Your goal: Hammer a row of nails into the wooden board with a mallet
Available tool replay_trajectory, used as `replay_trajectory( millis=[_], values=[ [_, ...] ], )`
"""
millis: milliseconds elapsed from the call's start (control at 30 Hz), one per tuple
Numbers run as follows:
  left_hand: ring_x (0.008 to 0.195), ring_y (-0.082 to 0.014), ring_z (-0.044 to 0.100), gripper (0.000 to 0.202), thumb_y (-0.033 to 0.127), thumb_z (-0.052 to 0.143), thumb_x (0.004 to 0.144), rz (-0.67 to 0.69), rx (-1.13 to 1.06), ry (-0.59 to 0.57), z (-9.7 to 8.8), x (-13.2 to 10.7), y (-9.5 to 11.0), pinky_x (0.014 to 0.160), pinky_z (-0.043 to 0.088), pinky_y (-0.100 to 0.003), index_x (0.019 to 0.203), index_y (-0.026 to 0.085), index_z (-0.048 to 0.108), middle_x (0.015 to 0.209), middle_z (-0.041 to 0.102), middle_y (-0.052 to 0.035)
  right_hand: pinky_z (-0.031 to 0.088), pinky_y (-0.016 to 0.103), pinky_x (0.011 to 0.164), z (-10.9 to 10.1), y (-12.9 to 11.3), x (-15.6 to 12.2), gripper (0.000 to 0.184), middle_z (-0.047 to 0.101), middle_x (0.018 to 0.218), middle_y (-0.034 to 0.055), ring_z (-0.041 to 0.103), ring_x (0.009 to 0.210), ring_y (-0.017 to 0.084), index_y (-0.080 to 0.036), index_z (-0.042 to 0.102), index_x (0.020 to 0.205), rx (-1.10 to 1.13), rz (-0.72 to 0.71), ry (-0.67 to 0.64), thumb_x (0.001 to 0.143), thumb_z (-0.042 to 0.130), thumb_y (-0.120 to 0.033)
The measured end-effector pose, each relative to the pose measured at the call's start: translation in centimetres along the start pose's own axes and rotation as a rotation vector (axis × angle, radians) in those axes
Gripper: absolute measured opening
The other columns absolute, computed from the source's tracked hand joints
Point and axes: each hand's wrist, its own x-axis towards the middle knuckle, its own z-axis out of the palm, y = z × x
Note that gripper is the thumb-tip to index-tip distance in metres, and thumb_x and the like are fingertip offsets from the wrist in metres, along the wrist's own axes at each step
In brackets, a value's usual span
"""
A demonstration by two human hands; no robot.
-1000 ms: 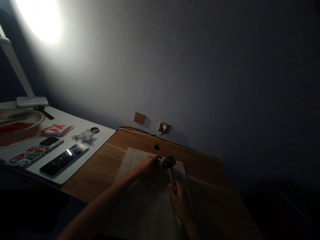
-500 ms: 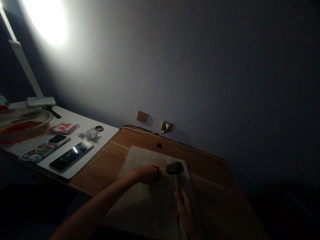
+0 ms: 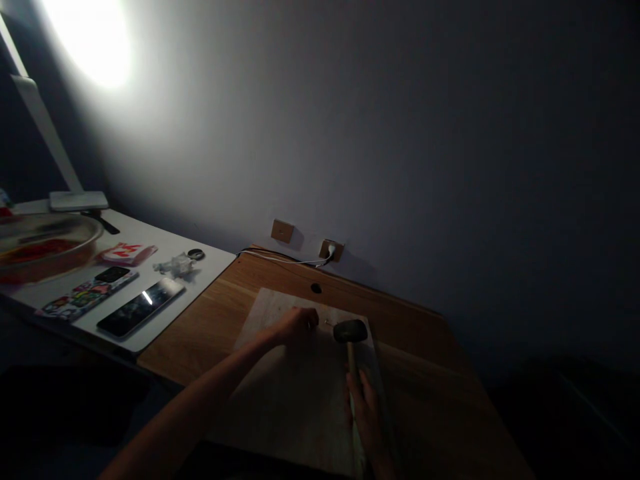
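Observation:
A mallet (image 3: 351, 331) with a dark head and a pale handle is in my right hand (image 3: 367, 407), whose fingers wrap the handle. Its head rests low over the right part of a light wooden board (image 3: 280, 393). My left hand (image 3: 299, 323) is at the board's far half with the fingers curled together. Whatever its fingertips may hold is too dark and small to make out. Between that hand and the mallet head a small nail (image 3: 328, 323) shows at the board's far side.
The board lies on a wooden desk (image 3: 200, 333). A white table (image 3: 210, 267) adjoins at left, bearing two phones (image 3: 143, 308) (image 3: 90, 293), a crumpled plastic bag (image 3: 177, 267), a red-and-white packet (image 3: 127, 253), a plastic bowl (image 3: 85, 248) and a lamp (image 3: 77, 200). Cables run to a wall socket (image 3: 331, 251).
My left hand has moved forward, toward the board's far edge, its fingers still curled. The mallet stays in my right hand with little shift. The view has tilted slightly.

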Motion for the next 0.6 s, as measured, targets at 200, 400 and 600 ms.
replay_trajectory(
  millis=[200,400,600],
  values=[
    [0.084,-0.0169,0.067,0.032,0.002,0.053,0.073,-0.033,0.092,0.232,1.8,1.9,-1.4,0.076,0.047,-0.025,0.092,0.019,0.071,0.091,0.074,-0.0033,0.035,0.022,0.037,0.2,-0.4,0.1,0.068,0.048,0.057,-0.0074,0.044,0.043,0.011,-0.022,0.06,0.091,0.042,0.09,0.013,0.067,0.063,-0.085],
    [0.085,-0.019,0.065,0.023,0.006,0.055,0.077,-0.04,0.146,0.267,2.5,2.0,-1.7,0.077,0.046,-0.027,0.09,0.019,0.069,0.092,0.072,-0.0048,0.034,0.021,0.037,0.0,-0.9,-0.1,0.064,0.049,0.059,-0.0067,0.043,0.043,0.01,-0.022,0.059,0.086,0.034,0.087,-0.024,0.07,0.063,-0.084],
    [0.078,-0.0179,0.06,0.016,0.008,0.052,0.083,0.041,0.241,0.243,2.5,2.0,-1.1,0.073,0.044,-0.028,0.081,0.018,0.064,0.085,0.065,-0.0053,0.031,0.02,0.035,0.3,-1.1,-0.2,0.073,0.044,0.056,-0.0096,0.039,0.04,0.009,-0.021,0.059,0.094,0.057,0.094,-0.012,0.065,0.063,-0.088]
  ],
)
